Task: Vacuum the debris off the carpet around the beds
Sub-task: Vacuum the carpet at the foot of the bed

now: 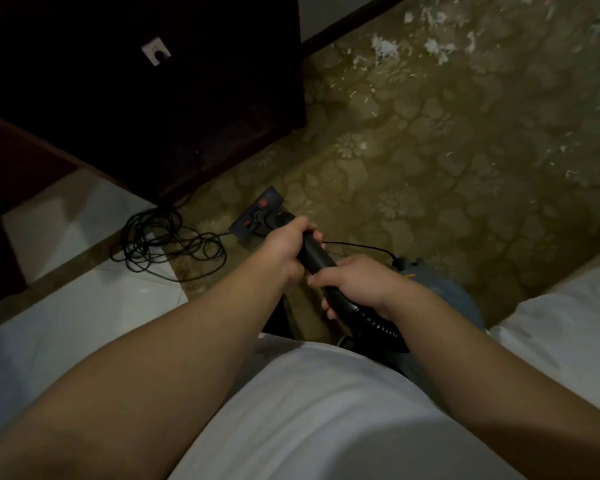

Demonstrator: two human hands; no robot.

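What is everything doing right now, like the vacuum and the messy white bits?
Left hand: grips the vacuum tube.
Right hand: grips the vacuum tube by the hose.
Floor head: flat on the carpet.
Cord: lying in a loose tangle.
White debris: scattered on the carpet.

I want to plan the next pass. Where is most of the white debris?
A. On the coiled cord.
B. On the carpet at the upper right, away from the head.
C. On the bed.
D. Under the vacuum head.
B: the debris lies on the carpet at upper right, while the head sits near the cabinet.
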